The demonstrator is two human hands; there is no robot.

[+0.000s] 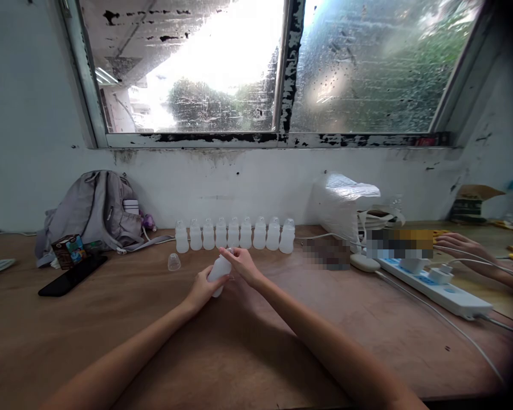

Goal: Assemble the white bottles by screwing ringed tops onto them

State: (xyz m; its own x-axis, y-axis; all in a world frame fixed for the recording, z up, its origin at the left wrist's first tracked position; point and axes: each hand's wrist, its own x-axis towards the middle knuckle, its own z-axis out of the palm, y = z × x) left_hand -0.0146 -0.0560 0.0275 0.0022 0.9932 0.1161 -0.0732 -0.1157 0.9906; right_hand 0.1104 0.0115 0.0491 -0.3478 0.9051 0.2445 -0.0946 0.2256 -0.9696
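A white, translucent baby bottle (219, 272) is tilted above the table, its top leaning right. Around its body my left hand (202, 290) is closed. My right hand (243, 265) grips the upper end of the same bottle, fingers round the neck or nipple; they hide the exact part. To the left of my hands, a clear dome-shaped cap (174, 262) rests on the tabletop. Behind my hands, several similar bottles (234, 232) stand upright in a row, with clear domed tops on them.
The wooden table (145, 330) meets a wall under a window. At left are a grey backpack (98, 205), a small box (69, 250) and a black phone (72, 276). At right lie a power strip (457, 296), cables and a white bag (337, 205); another person's hand (464, 247) is beyond.
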